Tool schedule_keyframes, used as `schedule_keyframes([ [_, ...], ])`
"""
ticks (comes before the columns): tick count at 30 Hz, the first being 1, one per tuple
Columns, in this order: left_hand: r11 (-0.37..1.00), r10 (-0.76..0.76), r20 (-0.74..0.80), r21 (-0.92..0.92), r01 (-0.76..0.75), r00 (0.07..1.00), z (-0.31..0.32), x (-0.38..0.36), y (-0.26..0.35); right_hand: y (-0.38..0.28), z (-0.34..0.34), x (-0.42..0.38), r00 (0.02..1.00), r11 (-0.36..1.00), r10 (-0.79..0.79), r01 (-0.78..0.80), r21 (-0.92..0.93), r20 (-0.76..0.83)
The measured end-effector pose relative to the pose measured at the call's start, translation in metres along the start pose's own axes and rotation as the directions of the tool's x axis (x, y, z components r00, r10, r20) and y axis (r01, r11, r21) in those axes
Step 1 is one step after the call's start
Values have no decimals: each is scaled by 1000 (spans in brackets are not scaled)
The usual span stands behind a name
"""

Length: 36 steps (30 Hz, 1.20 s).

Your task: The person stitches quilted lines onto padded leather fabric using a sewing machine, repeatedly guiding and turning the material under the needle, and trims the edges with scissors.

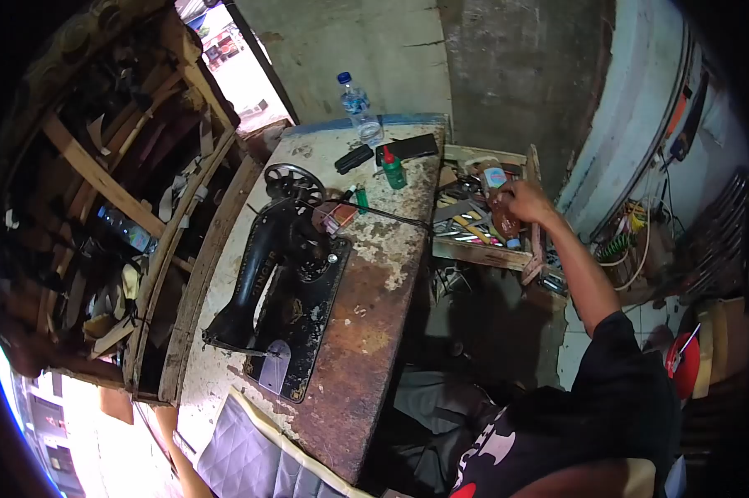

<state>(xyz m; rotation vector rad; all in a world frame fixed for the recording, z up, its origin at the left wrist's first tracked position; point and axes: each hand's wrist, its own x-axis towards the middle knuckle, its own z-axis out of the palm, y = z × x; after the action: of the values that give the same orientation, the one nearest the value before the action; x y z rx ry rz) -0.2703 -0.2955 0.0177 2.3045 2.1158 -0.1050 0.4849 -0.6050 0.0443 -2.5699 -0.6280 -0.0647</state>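
My right hand (524, 202) reaches into an open wooden drawer (482, 254) at the right end of the table. Its fingers are curled over a plastic bottle (505, 221) with brownish contents and a pale blue label. The bottle lies on a jumble of small tools and pens (471, 226). Part of the fingertips is hidden against the bottle. A black sleeve covers the upper part of this arm. My left hand does not show; only a blurred skin-toned patch appears by the shirt at the bottom edge.
A black sewing machine (262, 266) stands on the worn table (366, 332). Behind it are a water bottle (359, 112), a green bottle with red cap (393, 168) and dark cases (406, 148). Quilted grey fabric (250, 452) lies in front; a cluttered wooden shelf (101, 174) stands left.
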Motion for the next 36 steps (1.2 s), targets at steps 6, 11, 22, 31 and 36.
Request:
schedule_keyframes([
  [6,952,263,-53,-148,-268,963,-11,-9,106,-34,53,-96,922,852,-201,-3,524,331],
  [11,925,334,-174,-131,-358,926,5,3,92,-5,162,-174,584,977,-212,128,169,783],
  [22,109,979,-136,-267,-957,150,-116,-62,466,130,421,-353,325,833,343,-539,-125,881],
  [31,-348,899,-415,-482,-805,-140,36,-123,686,120,458,-282,336,723,482,-674,-151,809],
  [36,-203,922,-362,-153,-967,-136,69,-144,690,138,507,-243,299,678,520,-714,-174,800],
])
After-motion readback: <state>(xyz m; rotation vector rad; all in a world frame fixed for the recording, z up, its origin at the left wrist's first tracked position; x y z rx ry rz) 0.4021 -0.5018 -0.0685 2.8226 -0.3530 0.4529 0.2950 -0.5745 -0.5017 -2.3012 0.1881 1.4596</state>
